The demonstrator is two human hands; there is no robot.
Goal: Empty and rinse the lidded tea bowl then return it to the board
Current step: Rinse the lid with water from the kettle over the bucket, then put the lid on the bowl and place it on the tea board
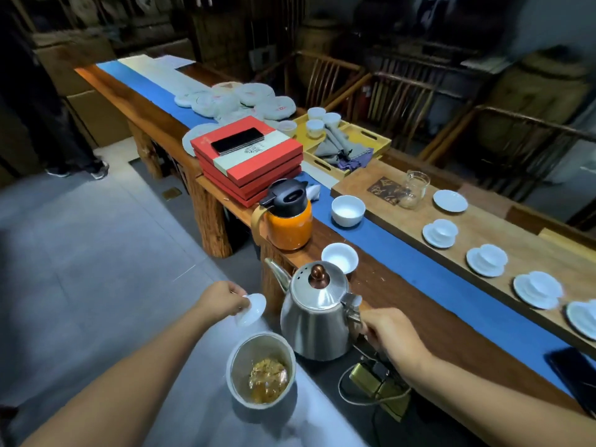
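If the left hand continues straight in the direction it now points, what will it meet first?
Probably the steel kettle: the left hand, holding the white lid, points toward its body. Depth is unclear, so it might pass in front.

Your kettle (pixel 314 321) is brushed, glossy steel — copper-toned knob; the lid (pixel 251 309) at nine o'clock looks glazed white porcelain; the worktop (pixel 403 295) is polished wood.

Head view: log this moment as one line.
left hand: holds white lid | right hand: on kettle handle | waste bin: wet leaves inside | bowl: on table, empty
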